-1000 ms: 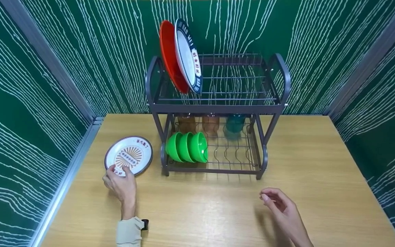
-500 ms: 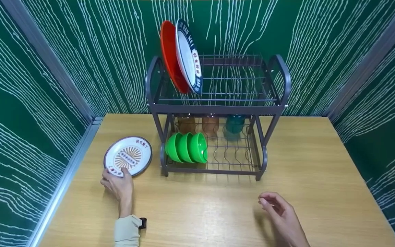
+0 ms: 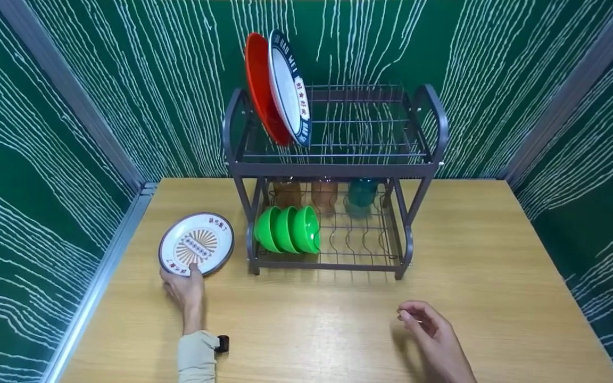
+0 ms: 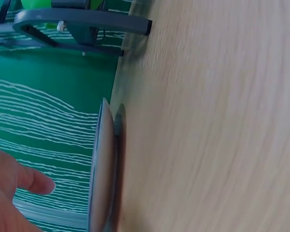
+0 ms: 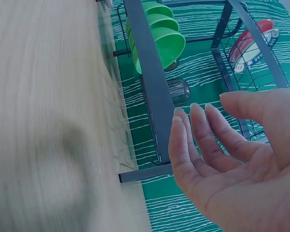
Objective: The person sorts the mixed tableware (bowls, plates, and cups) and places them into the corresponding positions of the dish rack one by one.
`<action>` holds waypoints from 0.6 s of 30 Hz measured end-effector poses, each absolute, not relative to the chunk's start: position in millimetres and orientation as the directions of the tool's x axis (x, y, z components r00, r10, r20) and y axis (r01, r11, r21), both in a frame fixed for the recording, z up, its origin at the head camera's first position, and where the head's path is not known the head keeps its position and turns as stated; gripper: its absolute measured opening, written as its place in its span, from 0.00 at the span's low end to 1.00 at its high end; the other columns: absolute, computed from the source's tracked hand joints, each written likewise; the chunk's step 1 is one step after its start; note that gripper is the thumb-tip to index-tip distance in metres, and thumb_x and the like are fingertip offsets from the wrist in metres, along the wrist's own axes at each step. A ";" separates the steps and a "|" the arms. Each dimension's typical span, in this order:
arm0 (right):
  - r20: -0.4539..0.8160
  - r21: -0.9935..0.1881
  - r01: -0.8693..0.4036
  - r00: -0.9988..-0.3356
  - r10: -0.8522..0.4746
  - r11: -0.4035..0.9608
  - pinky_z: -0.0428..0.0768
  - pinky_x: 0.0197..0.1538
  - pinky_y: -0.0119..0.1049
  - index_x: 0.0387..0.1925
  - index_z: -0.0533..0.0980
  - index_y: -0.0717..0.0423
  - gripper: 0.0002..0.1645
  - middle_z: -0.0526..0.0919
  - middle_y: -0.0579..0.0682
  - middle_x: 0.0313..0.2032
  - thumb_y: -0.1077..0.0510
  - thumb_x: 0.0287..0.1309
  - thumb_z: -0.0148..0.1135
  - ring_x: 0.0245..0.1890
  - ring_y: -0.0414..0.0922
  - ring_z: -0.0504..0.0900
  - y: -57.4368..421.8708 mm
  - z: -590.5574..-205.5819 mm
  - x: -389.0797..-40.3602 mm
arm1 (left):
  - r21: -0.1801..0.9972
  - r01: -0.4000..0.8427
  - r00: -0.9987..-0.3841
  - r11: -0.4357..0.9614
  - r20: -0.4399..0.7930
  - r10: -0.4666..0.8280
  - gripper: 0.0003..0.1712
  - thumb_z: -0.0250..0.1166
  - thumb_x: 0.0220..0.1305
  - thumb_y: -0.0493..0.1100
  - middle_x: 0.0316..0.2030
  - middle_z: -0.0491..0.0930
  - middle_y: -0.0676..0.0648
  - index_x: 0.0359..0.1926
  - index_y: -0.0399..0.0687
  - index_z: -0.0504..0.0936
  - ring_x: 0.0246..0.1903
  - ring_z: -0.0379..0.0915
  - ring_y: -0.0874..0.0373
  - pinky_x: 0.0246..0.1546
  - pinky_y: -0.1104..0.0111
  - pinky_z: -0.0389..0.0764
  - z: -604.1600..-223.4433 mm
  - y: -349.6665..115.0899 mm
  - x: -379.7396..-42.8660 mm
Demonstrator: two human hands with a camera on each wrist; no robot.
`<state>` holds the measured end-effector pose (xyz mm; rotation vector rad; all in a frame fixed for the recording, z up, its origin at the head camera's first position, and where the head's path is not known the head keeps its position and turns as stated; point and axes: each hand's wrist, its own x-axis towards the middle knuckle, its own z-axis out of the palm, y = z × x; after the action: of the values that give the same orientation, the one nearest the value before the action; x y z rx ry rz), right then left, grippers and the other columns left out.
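Note:
A white plate [image 3: 197,243] with a brown ray pattern and red characters is at the left of the table, just above the wood in the left wrist view. My left hand [image 3: 185,290] holds its near rim, the thumb over the top and the other fingers partly hidden below the edge. Seen from the left wrist, the plate [image 4: 102,169] stands edge-on beside the thumb. My right hand [image 3: 437,338] hovers over the table at the right, fingers loosely bent, holding nothing; the right wrist view shows the same hand [image 5: 232,159] in front of the rack.
A two-tier dark dish rack [image 3: 333,169] stands at the back middle. Its upper tier bears a red plate [image 3: 264,90] and a blue-rimmed plate [image 3: 289,90]. Below are green bowls [image 3: 288,230], two brownish glasses [image 3: 324,194] and a teal glass [image 3: 362,192]. Green walls surround the table [image 3: 306,330].
My left fingers have slipped from above the plate's near rim to below it, the thumb staying on top. The plate has shifted slightly left. My right hand has moved slightly nearer to me.

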<state>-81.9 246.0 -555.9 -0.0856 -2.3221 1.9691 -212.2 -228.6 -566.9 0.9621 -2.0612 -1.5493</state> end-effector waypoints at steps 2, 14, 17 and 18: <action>0.044 -0.983 -0.025 -0.994 0.103 0.180 0.84 0.51 0.34 0.49 0.79 0.68 0.10 0.83 0.65 0.47 0.66 0.69 0.62 0.47 0.50 0.85 246.0 -555.8 -81.4 | 0.948 -0.282 -0.693 0.145 -0.096 -0.715 0.48 0.58 0.72 0.42 0.70 0.56 0.25 0.80 0.36 0.38 0.71 0.53 0.30 0.74 0.45 0.54 -568.9 -230.6 -214.1; 0.059 -0.974 -0.034 -0.993 0.105 0.224 0.82 0.50 0.31 0.49 0.80 0.63 0.09 0.85 0.60 0.47 0.66 0.70 0.62 0.46 0.43 0.85 247.1 -555.1 -75.9 | 0.925 -0.378 -0.658 0.043 -0.236 -0.715 0.44 0.51 0.78 0.44 0.74 0.51 0.23 0.79 0.29 0.36 0.75 0.47 0.32 0.77 0.50 0.49 -574.8 -245.0 -229.8; 0.039 -0.972 -0.011 -0.993 0.114 0.235 0.81 0.51 0.31 0.49 0.80 0.63 0.09 0.85 0.59 0.47 0.65 0.70 0.62 0.46 0.43 0.85 247.9 -555.3 -75.4 | 0.916 -0.398 -0.631 0.054 -0.231 -0.740 0.39 0.49 0.79 0.42 0.72 0.54 0.23 0.78 0.25 0.43 0.74 0.50 0.32 0.77 0.52 0.50 -576.4 -246.4 -235.2; 0.027 -0.971 0.002 -0.993 0.119 0.237 0.81 0.51 0.30 0.50 0.80 0.64 0.10 0.85 0.59 0.47 0.64 0.70 0.62 0.46 0.42 0.85 248.3 -555.6 -75.2 | 0.911 -0.408 -0.619 0.061 -0.227 -0.752 0.38 0.49 0.79 0.42 0.71 0.56 0.22 0.77 0.24 0.46 0.73 0.51 0.31 0.77 0.52 0.51 -577.2 -246.6 -237.1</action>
<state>-75.2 248.3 -555.6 -0.1175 -2.3953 1.8800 -237.1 -246.6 -577.2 1.1664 -2.0374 -1.5769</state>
